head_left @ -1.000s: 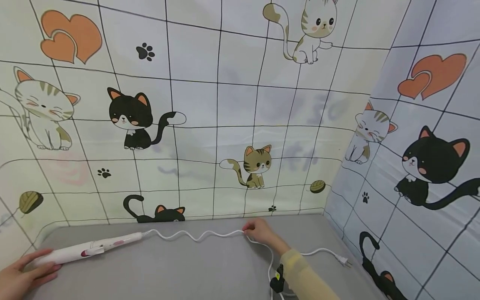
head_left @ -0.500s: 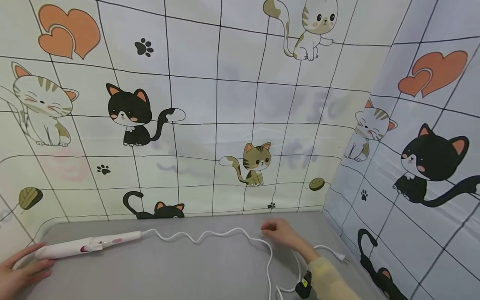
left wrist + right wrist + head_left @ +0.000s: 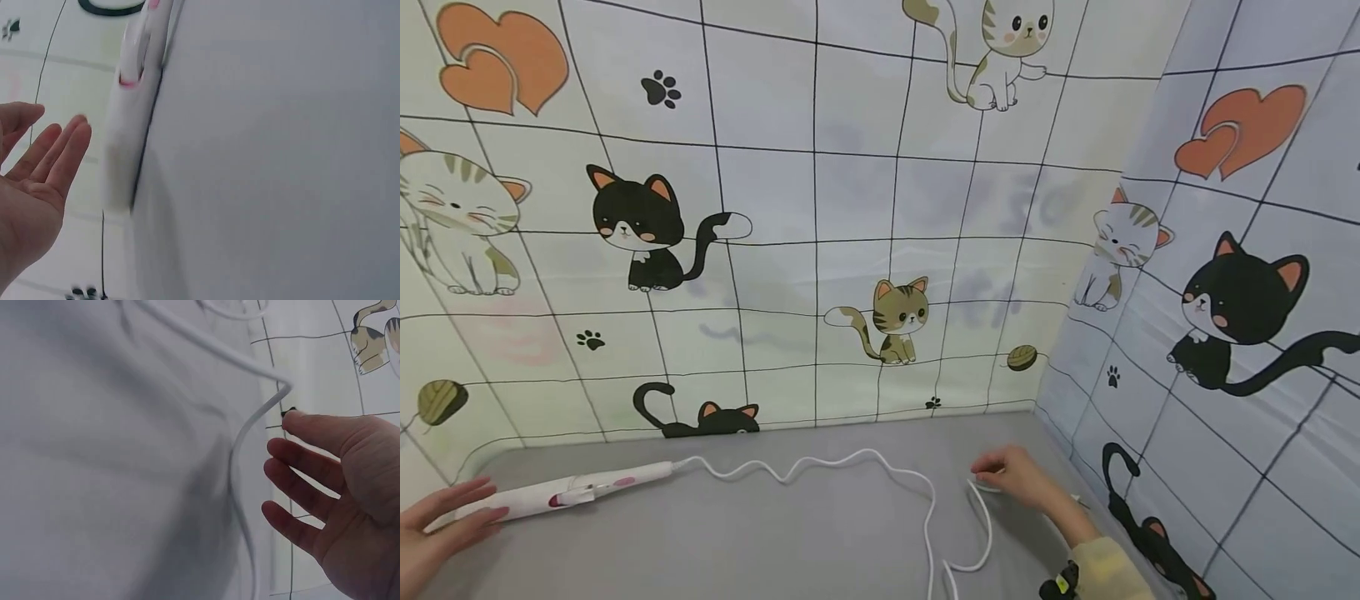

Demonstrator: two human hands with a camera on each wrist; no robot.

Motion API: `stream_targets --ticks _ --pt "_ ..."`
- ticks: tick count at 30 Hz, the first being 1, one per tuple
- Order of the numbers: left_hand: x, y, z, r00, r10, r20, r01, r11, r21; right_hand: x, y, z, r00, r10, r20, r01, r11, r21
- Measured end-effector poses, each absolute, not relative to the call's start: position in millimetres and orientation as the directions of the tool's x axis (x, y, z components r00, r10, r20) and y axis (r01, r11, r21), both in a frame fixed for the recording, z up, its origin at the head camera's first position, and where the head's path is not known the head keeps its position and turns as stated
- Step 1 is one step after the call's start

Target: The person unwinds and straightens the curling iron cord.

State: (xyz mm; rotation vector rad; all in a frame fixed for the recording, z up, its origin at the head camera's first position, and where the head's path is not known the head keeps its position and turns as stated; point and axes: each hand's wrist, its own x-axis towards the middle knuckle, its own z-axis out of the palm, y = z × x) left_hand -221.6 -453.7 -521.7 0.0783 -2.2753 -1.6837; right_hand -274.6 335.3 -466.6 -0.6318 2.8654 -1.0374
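A white curling iron (image 3: 550, 497) with pink accents lies on the grey surface at the left, its cord end pointing right. My left hand (image 3: 445, 525) is at its left end with fingers extended; the left wrist view shows the same hand (image 3: 37, 194) beside the iron, palm and fingers spread. The white cord (image 3: 931, 517) runs right in waves, then loops toward the front. At a bend of it is my right hand (image 3: 1018, 479). In the right wrist view its fingers are loosely bent and apart, beside the cord (image 3: 234, 478). The right forearm hides most of the plug end.
Behind the grey surface (image 3: 737, 533) hangs a white sheet (image 3: 782, 200) printed with cats and grid lines. A second side (image 3: 1232, 192) of it closes off the right. A black strap piece (image 3: 1060, 582) sits at the right sleeve.
My right hand has let go of the cord near the middle and moved right to a farther bend. The left hand stays at the iron's end. The head view has shifted slightly.
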Motion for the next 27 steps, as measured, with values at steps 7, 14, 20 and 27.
stream_targets --ticks 7,14,20,27 --pt "-216.4 -396.5 -485.9 -0.924 -0.233 0.304 0.079 0.661 0.746 -279.0 344.6 -490.8 -0.930 -0.358 0.076 -0.329 0.725 -0.606" --pt "-225.8 -379.1 -484.5 -0.924 -0.099 0.369 0.133 0.822 0.554 -281.8 346.9 -502.0 -0.929 -0.355 0.103 -0.344 0.733 -0.587" --pt "-233.1 -377.8 -504.8 -0.892 0.055 0.449 0.281 0.844 0.457 -277.5 344.0 -502.7 -0.954 -0.286 0.086 -0.288 0.804 -0.521" --pt "-236.0 -382.9 -519.1 -0.915 0.128 0.384 0.287 0.874 0.393 -276.7 345.2 -506.4 -0.960 -0.233 0.153 -0.277 0.853 -0.442"
